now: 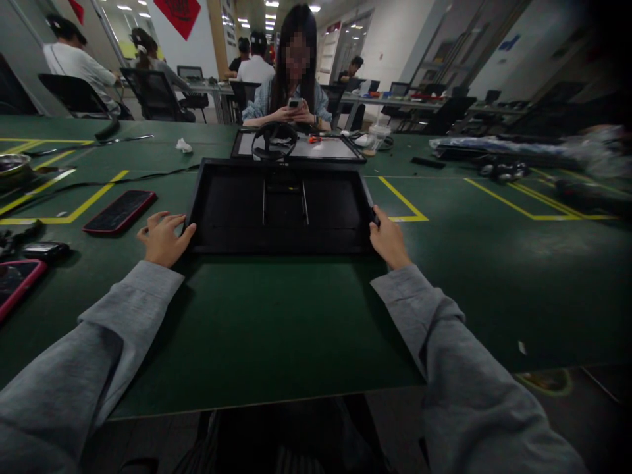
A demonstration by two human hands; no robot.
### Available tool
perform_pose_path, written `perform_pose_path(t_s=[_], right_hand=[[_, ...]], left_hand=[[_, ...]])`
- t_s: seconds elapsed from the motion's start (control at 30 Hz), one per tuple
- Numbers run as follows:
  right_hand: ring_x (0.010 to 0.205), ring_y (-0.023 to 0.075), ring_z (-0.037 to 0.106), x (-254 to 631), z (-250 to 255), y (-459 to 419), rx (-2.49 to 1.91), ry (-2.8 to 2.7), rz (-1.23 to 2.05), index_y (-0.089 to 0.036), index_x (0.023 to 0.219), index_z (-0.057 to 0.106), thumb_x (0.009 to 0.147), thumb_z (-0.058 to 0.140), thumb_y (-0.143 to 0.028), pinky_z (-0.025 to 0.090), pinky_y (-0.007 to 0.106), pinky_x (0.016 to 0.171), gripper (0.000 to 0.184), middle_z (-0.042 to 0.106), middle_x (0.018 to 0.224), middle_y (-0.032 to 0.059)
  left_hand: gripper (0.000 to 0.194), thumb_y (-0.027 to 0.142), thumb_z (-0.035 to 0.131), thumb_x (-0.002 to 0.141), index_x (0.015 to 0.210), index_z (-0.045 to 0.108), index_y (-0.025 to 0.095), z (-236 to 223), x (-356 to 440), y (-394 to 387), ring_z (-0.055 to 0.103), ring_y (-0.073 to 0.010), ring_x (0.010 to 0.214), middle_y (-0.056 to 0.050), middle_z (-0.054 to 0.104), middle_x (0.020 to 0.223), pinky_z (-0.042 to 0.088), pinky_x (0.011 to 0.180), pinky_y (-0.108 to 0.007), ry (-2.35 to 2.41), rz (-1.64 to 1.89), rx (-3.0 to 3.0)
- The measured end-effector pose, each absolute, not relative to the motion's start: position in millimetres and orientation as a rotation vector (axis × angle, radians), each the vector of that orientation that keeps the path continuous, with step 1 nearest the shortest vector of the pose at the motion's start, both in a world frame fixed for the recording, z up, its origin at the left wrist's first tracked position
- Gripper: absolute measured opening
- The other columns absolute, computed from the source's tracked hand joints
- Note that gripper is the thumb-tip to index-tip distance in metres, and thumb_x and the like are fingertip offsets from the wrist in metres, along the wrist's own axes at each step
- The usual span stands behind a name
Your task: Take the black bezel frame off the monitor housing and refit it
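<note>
In front of me, a black rectangular tray-like panel (227,210) with a raised rim is on the green table, its long side across my view. Two thin metal strips (304,204) run over its middle. My right hand (390,238) grips the right edge, thumb on top and fingers curled around the side. At the left edge, my left hand (165,238) touches the rim with its thumb, while its other fingers are spread outward. A pink-edged phone (120,212) lies just beyond my left hand.
Behind the panel lie a flat black-framed screen (336,148) and a black ring-shaped object (274,140). A person (296,79) sits opposite, holding a phone. Plastic-wrapped items (498,146) lie at right; another pink-edged phone (20,283) and small black items are at left.
</note>
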State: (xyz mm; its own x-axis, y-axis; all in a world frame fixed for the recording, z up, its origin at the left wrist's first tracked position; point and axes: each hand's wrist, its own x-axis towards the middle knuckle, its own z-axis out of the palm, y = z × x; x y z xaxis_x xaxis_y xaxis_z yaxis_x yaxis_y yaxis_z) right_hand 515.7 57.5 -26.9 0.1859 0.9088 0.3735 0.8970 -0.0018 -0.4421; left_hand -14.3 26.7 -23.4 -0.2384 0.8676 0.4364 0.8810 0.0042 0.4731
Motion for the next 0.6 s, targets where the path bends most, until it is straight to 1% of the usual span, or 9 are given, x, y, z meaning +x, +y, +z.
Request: perform_pose_path(t_s=[0.1,0.17,0.2,0.3,0.43,0.5,0.6], right_hand=[[0.124,0.0424,0.065,517,-27,57,-1.868,-1.708,0.034,-0.006,0.157,0.046,0.095,0.047,-0.029,0.049,0.062,0.107,0.065,0.066,0.138,0.0248],[0.118,0.0423,0.067,517,-29,57,-1.870,-1.703,0.056,-0.007,0.156,0.045,0.096,0.046,-0.028,0.051,0.062,0.103,0.064,0.069,0.132,0.0254],[0.115,0.0420,0.068,517,-30,57,-1.872,-1.699,0.064,-0.008,0.156,0.045,0.096,0.045,-0.027,0.051,0.062,0.101,0.063,0.070,0.128,0.0254],[0.113,0.0401,0.067,516,-32,58,-1.865,-1.701,-0.009,-0.008,0.150,0.048,0.095,0.044,-0.023,0.051,0.060,0.100,0.057,0.070,0.123,0.0250],[0.123,0.0367,0.060,513,-24,59,-1.809,-1.624,-0.229,-0.008,0.140,0.055,0.092,0.049,-0.020,0.046,0.059,0.107,0.050,0.066,0.130,0.0245],[0.126,0.0357,0.058,507,-17,58,-1.760,-1.562,-0.288,-0.011,0.140,0.054,0.093,0.048,-0.021,0.045,0.059,0.108,0.049,0.065,0.132,0.0230],[0.129,0.0346,0.056,486,-9,54,-1.635,-1.577,-0.288,-0.014,0.139,0.055,0.095,0.045,-0.021,0.044,0.059,0.109,0.046,0.064,0.135,0.0208]], left_hand=[[0.053,0.051,0.062,0.091,0.137,0.066,0.025,-23,-16,29,0.047,-0.0389,0.141,-0.014,0.068,0.139,0.023,0.119,-0.065,-2.281,-1.093,-1.918],[0.060,0.051,0.061,0.091,0.145,0.060,0.024,-23,-17,31,0.051,-0.0383,0.140,-0.015,0.070,0.136,0.023,0.120,-0.064,-2.337,-1.109,-1.923],[0.061,0.051,0.060,0.092,0.146,0.060,0.023,-23,-19,31,0.053,-0.0380,0.139,-0.015,0.071,0.134,0.023,0.121,-0.063,-2.364,-1.098,-1.929],[0.057,0.049,0.056,0.094,0.142,0.065,0.021,-25,-25,34,0.057,-0.0361,0.138,-0.013,0.072,0.133,0.029,0.122,-0.058,-2.391,-1.037,-1.963],[0.056,0.047,0.058,0.092,0.139,0.068,0.018,-31,-33,39,0.062,-0.0320,0.133,-0.010,0.073,0.132,0.041,0.119,-0.047,-2.370,-1.105,-2.021],[0.056,0.045,0.059,0.092,0.139,0.068,0.017,-32,-30,40,0.064,-0.0307,0.130,-0.009,0.074,0.131,0.044,0.117,-0.046,-2.355,-1.156,-2.067],[0.052,0.042,0.060,0.094,0.139,0.068,0.018,-30,-6,39,0.064,-0.0309,0.130,-0.010,0.074,0.131,0.045,0.116,-0.046,-2.284,-1.173,-2.172]])
